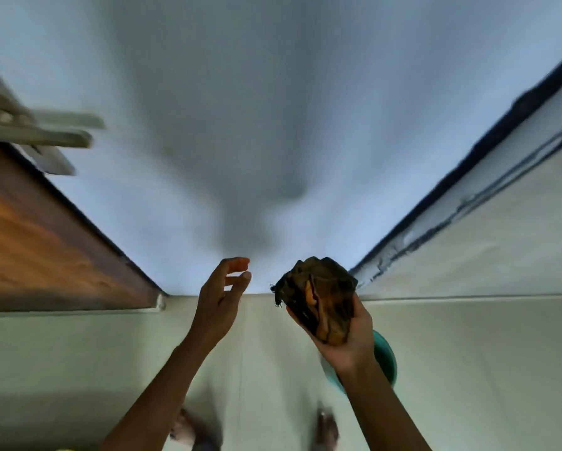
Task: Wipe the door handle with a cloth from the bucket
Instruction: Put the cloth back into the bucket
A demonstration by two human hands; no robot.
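Observation:
My right hand (349, 340) holds a crumpled dark brown cloth (318, 297) palm-up, low in the middle of the view. My left hand (219, 301) is raised beside it with fingers apart and holds nothing. The pale metal door handle (42, 138) juts out from the edge of a wooden door (38, 242) at the far left, blurred, well above and left of both hands. A teal bucket (385, 356) stands on the floor beneath my right wrist, mostly hidden by the arm.
A white wall (273, 125) faces me. A dark-edged frame (468, 164) runs diagonally on the right. Pale floor tiles (110, 353) lie below, and my two feet (326, 428) show at the bottom edge.

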